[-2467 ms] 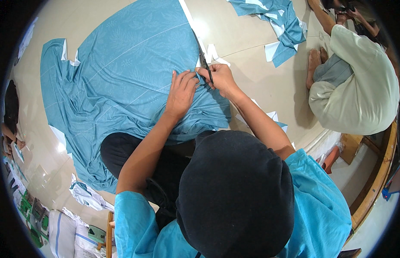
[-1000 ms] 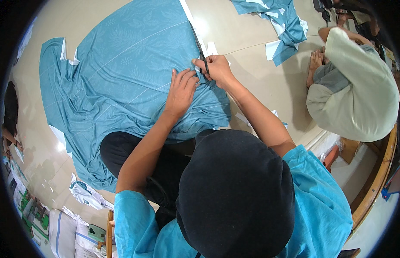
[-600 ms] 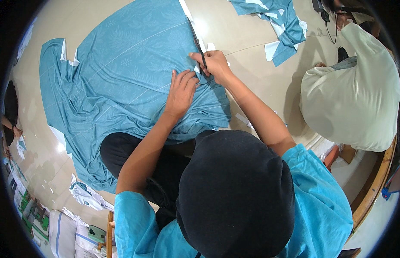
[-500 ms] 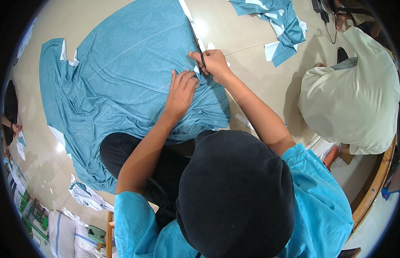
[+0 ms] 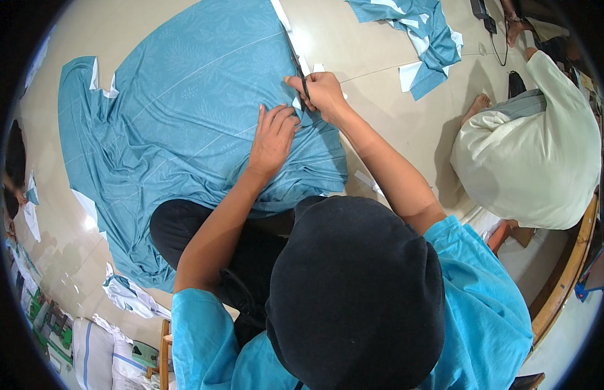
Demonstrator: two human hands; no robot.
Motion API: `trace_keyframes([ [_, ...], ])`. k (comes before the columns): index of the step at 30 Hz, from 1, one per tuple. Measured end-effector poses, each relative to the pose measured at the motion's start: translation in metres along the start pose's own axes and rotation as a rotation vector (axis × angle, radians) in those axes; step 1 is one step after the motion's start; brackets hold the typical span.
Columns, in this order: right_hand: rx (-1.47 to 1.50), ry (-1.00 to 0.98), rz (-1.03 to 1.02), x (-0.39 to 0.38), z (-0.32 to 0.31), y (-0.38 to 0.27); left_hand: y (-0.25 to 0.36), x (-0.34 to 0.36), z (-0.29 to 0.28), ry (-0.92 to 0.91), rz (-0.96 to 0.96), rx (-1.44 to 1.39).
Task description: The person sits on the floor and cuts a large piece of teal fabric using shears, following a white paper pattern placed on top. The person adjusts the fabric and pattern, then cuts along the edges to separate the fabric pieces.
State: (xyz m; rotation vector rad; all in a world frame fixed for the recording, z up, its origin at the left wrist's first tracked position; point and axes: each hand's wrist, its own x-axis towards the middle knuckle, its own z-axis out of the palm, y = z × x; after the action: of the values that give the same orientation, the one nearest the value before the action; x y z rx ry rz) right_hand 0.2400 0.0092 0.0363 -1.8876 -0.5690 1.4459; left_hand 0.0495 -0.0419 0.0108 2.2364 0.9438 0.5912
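Note:
A large teal fabric (image 5: pixel 191 84) with a faint leaf pattern and thin pale lines lies spread over the floor before me, bunched toward my legs. My right hand (image 5: pixel 321 94) grips black-handled scissors (image 5: pixel 304 86), whose blades point away from me along the fabric's right edge. A white strip (image 5: pixel 282 14) borders that edge farther off. Just left of the scissors, my left hand (image 5: pixel 274 138) rests flat on the cloth with its fingers stretched out. Folds hide part of the lower cloth.
Teal and white scraps (image 5: pixel 422 49) lie at the far right on the tiled floor (image 5: pixel 373 110). A person in a pale shirt (image 5: pixel 529 149) crouches to the right. White sacks (image 5: pixel 94 354) and a crumpled white-teal piece (image 5: pixel 133 296) are at the lower left. A wooden edge (image 5: pixel 562 286) curves at right.
The person in the pale shirt has shifted, with an arm reaching out and a foot now showing. My hands, the scissors and the fabric stay nearly where they were.

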Motion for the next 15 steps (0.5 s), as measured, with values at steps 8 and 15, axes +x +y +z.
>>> trace_keyframes([
  [8,0.018,-0.022,-0.003,0.0005,-0.0002,0.0019,-0.0023,-0.0001,0.0022,0.011,0.009,0.005],
  [15,0.027,-0.039,-0.014,0.0008,-0.0018,0.0006,-0.0029,-0.0001,0.0024,0.004,0.001,0.028],
])
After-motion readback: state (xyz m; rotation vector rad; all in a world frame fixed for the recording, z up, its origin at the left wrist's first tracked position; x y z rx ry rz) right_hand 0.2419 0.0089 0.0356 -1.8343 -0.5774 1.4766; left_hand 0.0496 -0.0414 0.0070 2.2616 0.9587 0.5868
